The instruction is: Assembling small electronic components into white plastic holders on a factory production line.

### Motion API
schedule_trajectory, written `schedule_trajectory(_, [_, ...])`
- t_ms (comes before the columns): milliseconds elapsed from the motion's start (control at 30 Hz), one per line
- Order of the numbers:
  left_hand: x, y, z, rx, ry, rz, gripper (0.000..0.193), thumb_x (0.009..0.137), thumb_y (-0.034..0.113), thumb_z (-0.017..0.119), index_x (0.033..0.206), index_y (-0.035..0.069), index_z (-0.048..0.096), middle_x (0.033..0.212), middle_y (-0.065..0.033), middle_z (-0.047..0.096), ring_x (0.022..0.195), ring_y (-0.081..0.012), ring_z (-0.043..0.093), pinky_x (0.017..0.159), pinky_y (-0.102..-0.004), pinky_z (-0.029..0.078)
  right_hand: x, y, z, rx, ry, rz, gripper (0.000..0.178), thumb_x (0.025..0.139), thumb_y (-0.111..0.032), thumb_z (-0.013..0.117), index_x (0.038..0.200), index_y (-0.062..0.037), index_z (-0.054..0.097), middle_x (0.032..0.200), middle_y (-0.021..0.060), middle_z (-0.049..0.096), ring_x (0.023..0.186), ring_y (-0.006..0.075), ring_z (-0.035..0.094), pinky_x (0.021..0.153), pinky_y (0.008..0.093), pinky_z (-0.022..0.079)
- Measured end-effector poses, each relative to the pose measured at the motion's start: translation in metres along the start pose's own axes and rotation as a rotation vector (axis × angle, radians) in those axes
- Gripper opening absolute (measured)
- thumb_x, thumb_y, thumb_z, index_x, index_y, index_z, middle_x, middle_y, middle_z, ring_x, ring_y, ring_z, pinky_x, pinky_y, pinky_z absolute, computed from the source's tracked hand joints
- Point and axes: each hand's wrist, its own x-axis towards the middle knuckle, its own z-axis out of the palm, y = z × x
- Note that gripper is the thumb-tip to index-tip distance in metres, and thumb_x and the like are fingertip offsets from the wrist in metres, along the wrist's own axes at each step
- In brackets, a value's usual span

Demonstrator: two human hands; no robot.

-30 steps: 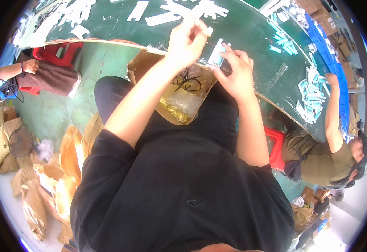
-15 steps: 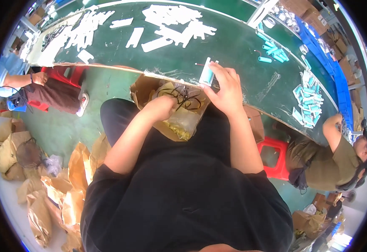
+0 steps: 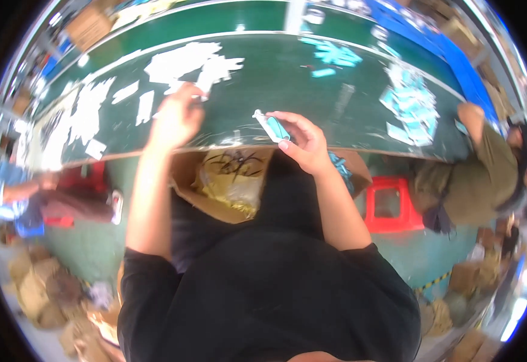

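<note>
My right hand point(image 3: 303, 142) is closed around a white plastic strip-like holder point(image 3: 263, 122) with a teal cylinder point(image 3: 278, 128) in it, held up over the table's near edge. A thin dark wire seems to run along the cylinder. Over the table on the left, my left hand point(image 3: 181, 116) is at the near side of a heap of white flat pieces point(image 3: 182, 60). Motion smears its fingers, so whether they grip a piece cannot be made out.
Teal cylinders point(image 3: 336, 54) lie at the back, and a pile of white-and-teal pieces point(image 3: 413, 111) at the right. A cardboard box point(image 3: 215, 211) with dark cords and yellow bits stands at my lap. People sit on both sides, near red stools point(image 3: 394, 190).
My left hand has left the box and swung up to the white pieces. My right hand still holds the holder with the teal cylinder, now tilted the other way. The view has turned right.
</note>
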Motion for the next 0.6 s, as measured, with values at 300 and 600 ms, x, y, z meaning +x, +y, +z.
schedule_trajectory(300, [0.03, -0.096, 0.002, 0.587, -0.09, 0.111, 0.075, 0.083, -0.013, 0.055, 0.156, 0.004, 0.052, 0.151, -0.019, 0.057, 0.144, -0.0384, 0.051, 0.117, -0.0515, 0.045, -0.088, -0.073, -0.159, -1.276, 0.771, -0.206, 0.056, 0.08, -0.01, 0.088, 0.131, -0.0031, 0.068, 0.134, 0.0198, 0.071, 0.124, 0.0377, 0.068, 0.109, 0.0465, 0.052])
schedule_trajectory(600, [0.006, -0.042, -0.007, 0.616, 0.118, 0.322, 0.023, 0.084, -0.005, 0.065, 0.107, 0.0, 0.066, 0.114, -0.0165, 0.062, 0.109, -0.0377, 0.063, 0.094, -0.0466, 0.055, -0.076, -0.137, -0.277, -1.517, 0.734, -0.001, 0.056, 0.086, -0.019, 0.083, 0.137, -0.0017, 0.064, 0.13, 0.0207, 0.068, 0.12, 0.0409, 0.064, 0.106, 0.0479, 0.051])
